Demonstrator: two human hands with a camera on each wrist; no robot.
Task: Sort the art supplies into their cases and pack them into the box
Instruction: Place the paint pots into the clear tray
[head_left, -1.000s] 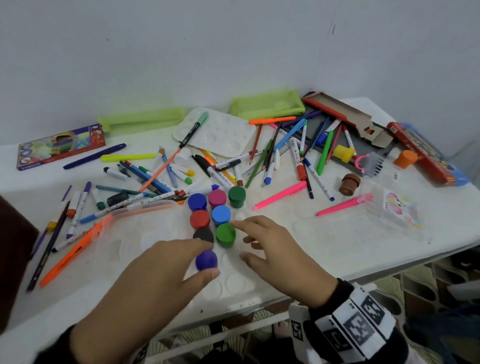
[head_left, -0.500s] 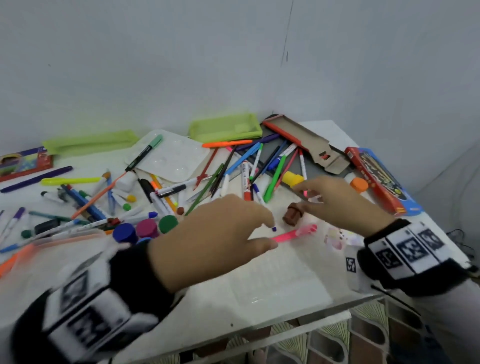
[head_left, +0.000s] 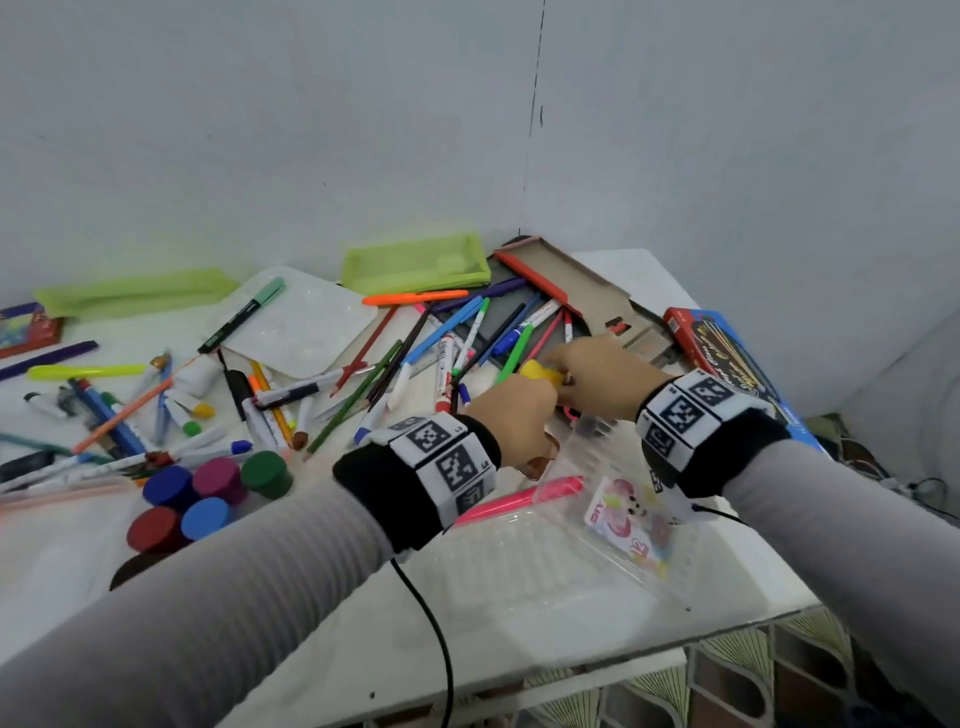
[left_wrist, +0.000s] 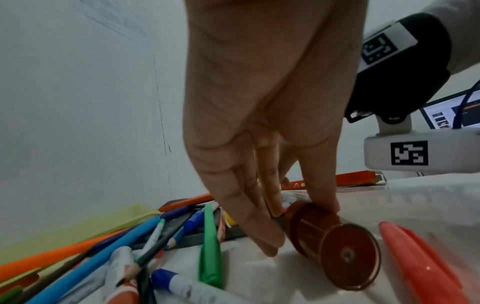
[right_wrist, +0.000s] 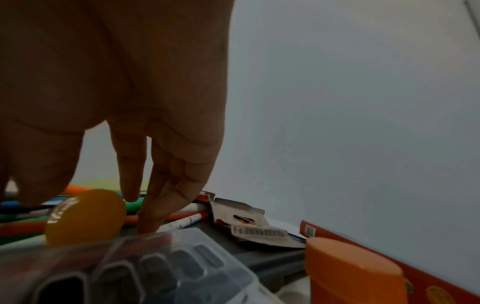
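The left hand (left_wrist: 262, 115), at frame centre in the left wrist view, pinches a brown cylindrical paint pot (left_wrist: 335, 244) lying on its side on the glossy white table (head_left: 545, 623), thumb and fingers on its ribbed wall. The right hand (head_left: 597, 371), centre right in the head view, grips a smooth yellow round pot (right_wrist: 85, 220) with downward-curled fingers. Plastic pens (head_left: 457, 325) fan out at upper centre; capped pots (head_left: 208, 493) cluster at lower left.

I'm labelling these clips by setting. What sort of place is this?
Probably a home craft corner: a white table against a bare wall, strewn with markers and small paint pots.
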